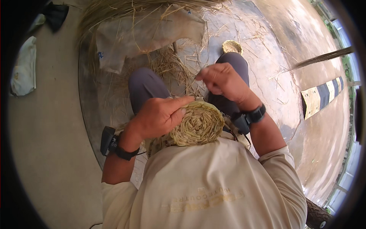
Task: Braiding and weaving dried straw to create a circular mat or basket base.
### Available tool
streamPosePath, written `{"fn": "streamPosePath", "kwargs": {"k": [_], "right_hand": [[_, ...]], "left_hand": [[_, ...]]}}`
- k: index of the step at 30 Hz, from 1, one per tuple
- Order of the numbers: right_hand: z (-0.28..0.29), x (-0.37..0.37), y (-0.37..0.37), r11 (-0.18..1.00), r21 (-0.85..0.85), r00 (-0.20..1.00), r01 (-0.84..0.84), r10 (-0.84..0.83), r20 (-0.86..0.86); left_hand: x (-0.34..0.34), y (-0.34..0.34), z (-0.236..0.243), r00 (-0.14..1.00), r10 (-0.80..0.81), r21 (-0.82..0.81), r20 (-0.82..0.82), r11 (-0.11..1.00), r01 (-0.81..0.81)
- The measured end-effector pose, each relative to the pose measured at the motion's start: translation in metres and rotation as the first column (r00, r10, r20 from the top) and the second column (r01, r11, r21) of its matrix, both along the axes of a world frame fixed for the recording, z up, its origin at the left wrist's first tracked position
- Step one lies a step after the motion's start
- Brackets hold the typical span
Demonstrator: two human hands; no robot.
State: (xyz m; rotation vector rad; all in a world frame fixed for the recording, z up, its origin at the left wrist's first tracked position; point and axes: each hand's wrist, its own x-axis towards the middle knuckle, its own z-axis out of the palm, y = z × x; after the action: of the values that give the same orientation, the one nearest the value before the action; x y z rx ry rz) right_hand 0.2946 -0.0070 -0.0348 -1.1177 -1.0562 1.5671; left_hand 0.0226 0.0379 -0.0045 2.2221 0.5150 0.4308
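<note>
A round coiled straw weave, greenish-yellow at its rim, rests upright against my lap between my knees. My left hand grips it at the upper left, index finger along the rim and thumb on its face. My right hand is raised above and right of the weave, slightly blurred, its fingers curled and pinched; whatever they may hold is too small to make out. Both wrists wear black straps with dark devices.
Long straw lies at the top beside a crumpled pale sheet and loose stalks. A small woven basket sits beyond my right knee. A white bag lies far left; a striped strip and thin bundle are on the right.
</note>
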Motion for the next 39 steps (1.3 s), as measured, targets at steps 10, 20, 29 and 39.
{"fn": "streamPosePath", "kwargs": {"k": [10, 20, 29, 39], "right_hand": [[0.01, 0.001, -0.018, 0.901, 0.305, 0.719, -0.308, 0.011, 0.695], [-0.033, 0.1, -0.064, 0.448, -0.033, 0.374, 0.893, -0.783, -0.497], [-0.059, 0.086, -0.064, 0.379, 0.065, 0.38, 0.923, -0.872, -0.31], [-0.061, 0.101, -0.071, 0.333, 0.151, 0.357, 0.931, -0.918, -0.173]], "left_hand": [[-0.012, 0.031, 0.027, 0.971, 0.195, 0.506, -0.136, 0.857, -0.101], [-0.03, 0.137, 0.036, 0.835, 0.539, 0.592, 0.111, 0.639, -0.491], [0.091, 0.257, -0.017, 0.892, 0.446, 0.706, -0.078, 0.656, -0.266], [0.188, 0.327, -0.053, 0.895, 0.423, 0.87, -0.14, 0.484, -0.093]]}}
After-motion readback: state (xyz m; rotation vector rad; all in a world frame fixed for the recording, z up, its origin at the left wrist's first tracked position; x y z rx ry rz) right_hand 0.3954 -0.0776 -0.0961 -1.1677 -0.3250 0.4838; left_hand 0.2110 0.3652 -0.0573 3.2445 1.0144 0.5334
